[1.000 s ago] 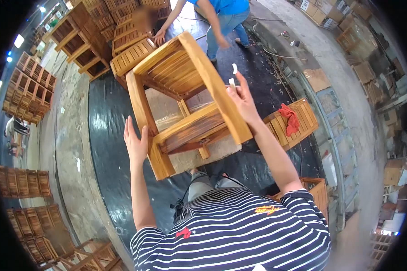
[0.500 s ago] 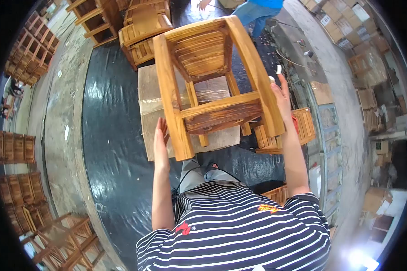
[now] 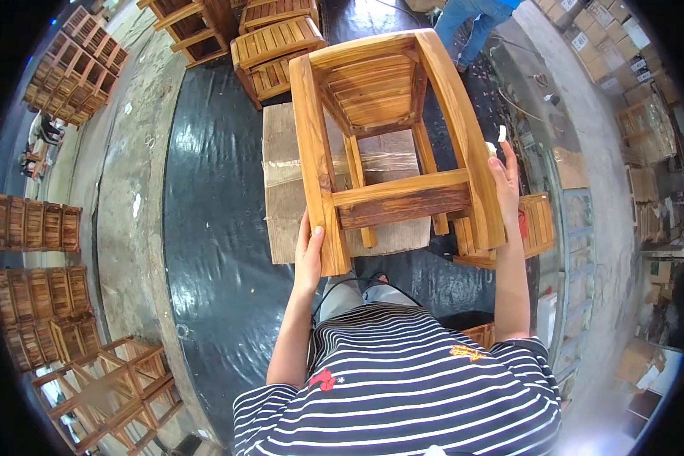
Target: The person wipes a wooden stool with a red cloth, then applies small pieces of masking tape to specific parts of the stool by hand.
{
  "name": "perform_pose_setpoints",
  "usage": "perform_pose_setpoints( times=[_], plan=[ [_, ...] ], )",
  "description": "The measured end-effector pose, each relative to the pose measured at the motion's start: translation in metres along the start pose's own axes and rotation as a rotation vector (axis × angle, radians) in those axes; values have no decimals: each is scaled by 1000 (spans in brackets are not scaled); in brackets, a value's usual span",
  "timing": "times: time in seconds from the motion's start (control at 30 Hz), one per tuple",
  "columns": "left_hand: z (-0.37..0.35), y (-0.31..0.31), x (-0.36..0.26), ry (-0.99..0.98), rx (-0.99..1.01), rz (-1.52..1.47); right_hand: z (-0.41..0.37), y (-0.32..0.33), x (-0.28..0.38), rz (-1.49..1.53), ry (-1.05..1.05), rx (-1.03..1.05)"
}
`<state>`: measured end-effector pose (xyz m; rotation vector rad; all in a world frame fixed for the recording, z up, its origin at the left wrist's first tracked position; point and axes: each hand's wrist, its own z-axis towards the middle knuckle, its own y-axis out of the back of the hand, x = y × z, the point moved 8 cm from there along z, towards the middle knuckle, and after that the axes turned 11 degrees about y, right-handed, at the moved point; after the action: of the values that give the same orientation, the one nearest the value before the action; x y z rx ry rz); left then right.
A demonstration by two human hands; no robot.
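A wooden chair (image 3: pixel 403 188) with a slatted panel stands in front of me over a cardboard-covered support (image 3: pixel 283 220). My left hand (image 3: pixel 308 257) is closed round the lower end of its left post (image 3: pixel 319 182), thumb on the near face and fingers partly hidden behind. Along the outer side of the right post (image 3: pixel 475 171) lies my right hand (image 3: pixel 507 182), its fingers stretched out and white wraps on fingertips. The post overlaps part of that palm.
Slatted wooden furniture (image 3: pixel 277 49) is stacked beyond the support, and another slatted piece (image 3: pixel 537 224) sits at the right. Black sheeting (image 3: pixel 205 190) covers the floor. A person in jeans (image 3: pixel 475 30) stands at the back. Right of me lies a blue-grey ladder (image 3: pixel 579 251).
My left hand has come in from beside the left post and taken hold of it. My right hand stays by the right post. The view has shifted left, so things appear further right.
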<state>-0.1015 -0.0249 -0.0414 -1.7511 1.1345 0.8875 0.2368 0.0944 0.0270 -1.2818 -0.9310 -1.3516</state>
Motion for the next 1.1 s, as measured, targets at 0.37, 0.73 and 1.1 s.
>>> perform_pose_setpoints(
  times=[0.37, 0.73, 1.1],
  plan=[
    [23, 23, -8, -3, -63, 5, -2, -8, 0, -9, 75, 33],
    [135, 34, -14, 229, -123, -211, -12, -30, 19, 95, 38, 51],
    [174, -14, -70, 171, 468, -559, -2, -39, 28, 203, 56, 78]
  ],
)
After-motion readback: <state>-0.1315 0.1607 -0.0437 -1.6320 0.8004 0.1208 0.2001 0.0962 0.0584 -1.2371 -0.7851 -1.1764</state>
